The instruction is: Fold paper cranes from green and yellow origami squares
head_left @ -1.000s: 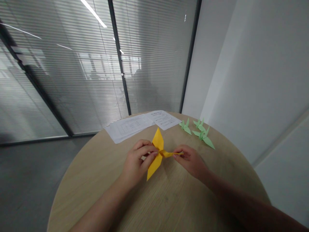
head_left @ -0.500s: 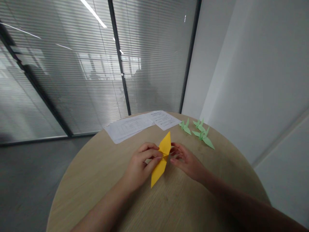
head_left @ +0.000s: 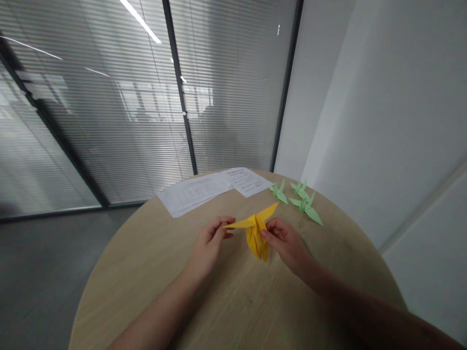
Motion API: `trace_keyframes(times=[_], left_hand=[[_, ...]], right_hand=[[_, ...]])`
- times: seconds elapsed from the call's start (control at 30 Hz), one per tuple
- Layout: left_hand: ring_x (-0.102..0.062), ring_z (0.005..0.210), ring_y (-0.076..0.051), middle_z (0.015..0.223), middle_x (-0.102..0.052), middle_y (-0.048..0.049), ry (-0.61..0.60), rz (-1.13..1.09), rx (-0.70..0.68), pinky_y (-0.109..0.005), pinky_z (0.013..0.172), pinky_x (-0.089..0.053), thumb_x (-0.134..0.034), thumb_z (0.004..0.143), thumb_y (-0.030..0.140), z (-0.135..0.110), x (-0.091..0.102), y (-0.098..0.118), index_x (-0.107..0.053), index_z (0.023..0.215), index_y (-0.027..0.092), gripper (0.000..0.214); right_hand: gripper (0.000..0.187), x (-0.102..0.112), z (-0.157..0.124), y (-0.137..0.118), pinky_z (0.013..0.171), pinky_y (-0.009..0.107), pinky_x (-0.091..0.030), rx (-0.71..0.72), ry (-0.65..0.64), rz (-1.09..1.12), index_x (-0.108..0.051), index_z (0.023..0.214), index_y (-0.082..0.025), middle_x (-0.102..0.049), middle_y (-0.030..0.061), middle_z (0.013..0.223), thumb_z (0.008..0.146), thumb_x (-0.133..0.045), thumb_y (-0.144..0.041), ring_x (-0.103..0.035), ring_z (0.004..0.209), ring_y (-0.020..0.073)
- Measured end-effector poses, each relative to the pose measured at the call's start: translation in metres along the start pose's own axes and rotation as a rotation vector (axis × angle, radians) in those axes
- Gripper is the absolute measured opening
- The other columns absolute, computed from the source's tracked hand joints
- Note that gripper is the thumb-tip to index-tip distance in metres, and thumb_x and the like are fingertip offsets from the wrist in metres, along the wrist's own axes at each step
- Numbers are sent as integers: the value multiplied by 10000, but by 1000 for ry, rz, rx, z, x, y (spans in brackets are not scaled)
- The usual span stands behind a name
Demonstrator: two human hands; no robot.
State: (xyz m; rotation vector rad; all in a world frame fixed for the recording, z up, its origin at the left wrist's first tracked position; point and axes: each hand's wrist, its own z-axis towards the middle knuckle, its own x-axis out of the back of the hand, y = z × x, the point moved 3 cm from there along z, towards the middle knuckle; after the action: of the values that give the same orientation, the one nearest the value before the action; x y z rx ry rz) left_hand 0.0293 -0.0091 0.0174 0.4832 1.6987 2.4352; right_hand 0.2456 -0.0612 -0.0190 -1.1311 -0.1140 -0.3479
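A folded yellow paper crane (head_left: 256, 232) is held just above the round wooden table (head_left: 153, 272), between both hands. My right hand (head_left: 286, 244) pinches its body from the right. My left hand (head_left: 210, 239) pinches the thin point that sticks out to the left. One pointed wing of the crane rises toward the upper right, another part hangs down.
Several green paper cranes (head_left: 301, 200) lie at the table's far right. Two printed white sheets (head_left: 204, 189) lie at the far edge. Behind the table stand glass partitions with blinds (head_left: 127, 97) and a white wall (head_left: 383, 107) on the right.
The yellow crane has been turned from an upright diagonal to lie sideways. My right hand has closed on its body, and my left hand has shifted to the left tip.
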Motion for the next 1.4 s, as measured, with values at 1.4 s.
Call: trace_keyframes(times=[1.4], left_hand=[[-644, 696, -163, 778, -685, -20, -245, -182, 275, -265, 637, -513, -624, 717, 228, -8, -25, -2, -658, 852, 166, 152]], right_hand=[[456, -31, -17, -13, 902, 352, -525, -413, -374, 603, -654, 1059, -217, -729, 49, 1067, 702, -904, -354, -690, 972, 214]])
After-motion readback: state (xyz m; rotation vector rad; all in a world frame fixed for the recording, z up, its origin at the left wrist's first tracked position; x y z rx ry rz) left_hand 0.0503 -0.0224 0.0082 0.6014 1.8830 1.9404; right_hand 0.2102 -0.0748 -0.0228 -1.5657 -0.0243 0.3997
